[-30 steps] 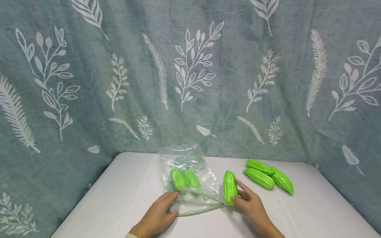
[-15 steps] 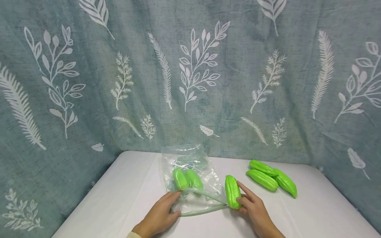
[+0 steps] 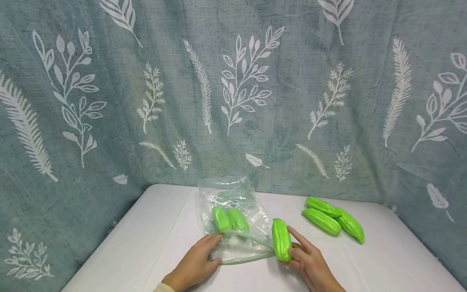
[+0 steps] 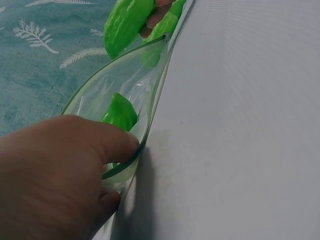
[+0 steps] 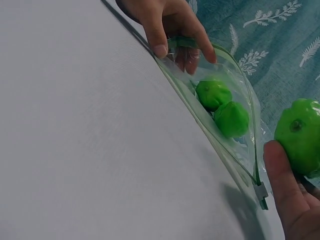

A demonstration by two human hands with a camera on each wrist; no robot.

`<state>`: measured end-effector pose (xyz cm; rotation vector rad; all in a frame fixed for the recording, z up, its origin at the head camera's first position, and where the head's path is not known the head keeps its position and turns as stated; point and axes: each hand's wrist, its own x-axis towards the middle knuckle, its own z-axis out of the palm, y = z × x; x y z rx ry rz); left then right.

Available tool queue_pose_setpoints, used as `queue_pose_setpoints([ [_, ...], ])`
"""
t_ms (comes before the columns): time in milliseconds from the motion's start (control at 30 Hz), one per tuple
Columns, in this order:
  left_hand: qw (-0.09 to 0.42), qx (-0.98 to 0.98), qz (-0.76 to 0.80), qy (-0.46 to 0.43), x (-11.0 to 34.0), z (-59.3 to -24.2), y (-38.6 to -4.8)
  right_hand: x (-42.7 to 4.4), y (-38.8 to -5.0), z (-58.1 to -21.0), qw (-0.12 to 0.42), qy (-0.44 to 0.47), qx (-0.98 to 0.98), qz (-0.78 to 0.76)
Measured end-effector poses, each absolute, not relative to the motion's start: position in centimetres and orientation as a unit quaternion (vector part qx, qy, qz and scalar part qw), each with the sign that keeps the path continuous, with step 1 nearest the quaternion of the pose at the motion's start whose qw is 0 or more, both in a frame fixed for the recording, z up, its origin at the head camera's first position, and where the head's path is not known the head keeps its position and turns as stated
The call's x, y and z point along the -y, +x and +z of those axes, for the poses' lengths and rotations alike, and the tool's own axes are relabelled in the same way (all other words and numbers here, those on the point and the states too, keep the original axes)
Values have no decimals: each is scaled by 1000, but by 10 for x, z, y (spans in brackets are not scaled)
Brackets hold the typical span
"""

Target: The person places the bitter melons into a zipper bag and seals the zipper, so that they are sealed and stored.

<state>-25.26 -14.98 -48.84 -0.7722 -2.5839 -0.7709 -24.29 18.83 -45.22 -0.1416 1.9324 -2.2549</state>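
A clear slider zip bag (image 3: 251,257) lies on the table with its green-edged mouth gaping toward me. Two green bitter melons (image 5: 231,119) are inside it. My left hand (image 3: 197,259) grips the left end of the mouth, thumb at the near rim; some of its fingers reach inside, as the right wrist view shows. In my right hand (image 3: 311,259) a third bitter melon (image 3: 281,240) is held between thumb and fingers, raised near the bag's right corner beside the slider (image 5: 261,190). The palm side of the right hand is hidden.
Three more bitter melons (image 3: 333,217) lie in a loose group at the back right of the white table (image 3: 153,227). A blue-green curtain (image 3: 233,97) with white leaf prints hangs behind and at both sides.
My right hand has brought the bitter melon a little left and nearer to me, over the bag's right corner. The left hand stays on the bag. The head view has shifted slightly.
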Motion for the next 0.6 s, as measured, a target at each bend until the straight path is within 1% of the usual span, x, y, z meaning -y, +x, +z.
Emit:
queue_pose_setpoints([
  [333,155,913,-271,-262,150,-487,-251,-189,-240,-453,106,-102,-664,-733],
  [600,152,914,-269,-261,149,-486,-251,-189,-238,-454,107,-98,-670,-728],
])
